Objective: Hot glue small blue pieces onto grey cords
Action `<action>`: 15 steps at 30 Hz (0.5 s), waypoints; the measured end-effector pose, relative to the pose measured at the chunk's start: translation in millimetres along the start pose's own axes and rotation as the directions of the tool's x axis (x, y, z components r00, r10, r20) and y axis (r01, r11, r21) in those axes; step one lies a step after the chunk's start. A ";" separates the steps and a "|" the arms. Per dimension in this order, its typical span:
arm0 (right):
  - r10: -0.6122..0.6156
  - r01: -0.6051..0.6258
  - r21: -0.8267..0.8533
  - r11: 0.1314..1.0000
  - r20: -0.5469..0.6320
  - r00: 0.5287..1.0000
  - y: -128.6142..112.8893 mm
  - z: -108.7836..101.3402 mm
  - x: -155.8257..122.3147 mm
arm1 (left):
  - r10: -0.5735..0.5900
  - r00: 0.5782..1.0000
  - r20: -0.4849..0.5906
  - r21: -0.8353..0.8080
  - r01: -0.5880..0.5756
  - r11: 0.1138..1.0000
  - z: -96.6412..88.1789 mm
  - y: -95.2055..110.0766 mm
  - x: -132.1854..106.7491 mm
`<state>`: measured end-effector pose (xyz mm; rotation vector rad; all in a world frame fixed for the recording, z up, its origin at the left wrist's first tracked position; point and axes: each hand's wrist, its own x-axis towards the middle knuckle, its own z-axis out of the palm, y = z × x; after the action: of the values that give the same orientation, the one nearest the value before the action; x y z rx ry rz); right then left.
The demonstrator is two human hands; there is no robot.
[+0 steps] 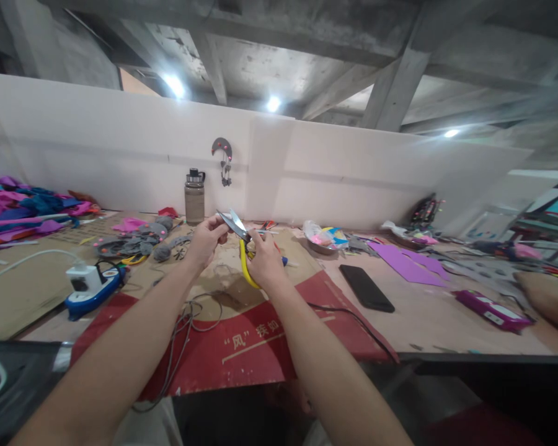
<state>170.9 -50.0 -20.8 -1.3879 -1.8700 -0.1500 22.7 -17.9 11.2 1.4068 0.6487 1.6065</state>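
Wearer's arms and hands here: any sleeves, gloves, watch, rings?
Both arms are bare all the way up the frame: no sleeve on the left forearm or the right forearm. The left hand and right hand wear no gloves. No watch or band at either wrist. Rings: too small to tell.

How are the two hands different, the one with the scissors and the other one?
The right hand wraps around the yellow handles of the scissors; the left hand only pinches its fingertips by the open blades. The left hand sits a little higher than the right hand. Both are bare and raised over the table.
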 end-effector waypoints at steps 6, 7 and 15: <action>0.011 -0.011 -0.010 1.000 0.021 1.000 0.9 2.0 0.1 | -0.003 1.000 0.023 -0.019 0.003 1.000 -1.9 -1.6 1.0; 0.011 -0.011 -0.010 1.000 0.024 1.000 1.0 2.1 0.1 | -0.003 1.000 0.024 -0.021 0.003 1.000 -2.0 -1.8 1.1; 0.016 -0.016 -0.033 0.999 0.026 1.000 1.0 2.5 0.3 | -0.052 0.999 0.007 -0.051 0.052 0.997 0.0 -0.8 0.6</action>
<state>170.4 -48.2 -22.7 -1.4334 -1.8855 -0.1557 23.0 -17.0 10.9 1.3462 0.6312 1.5674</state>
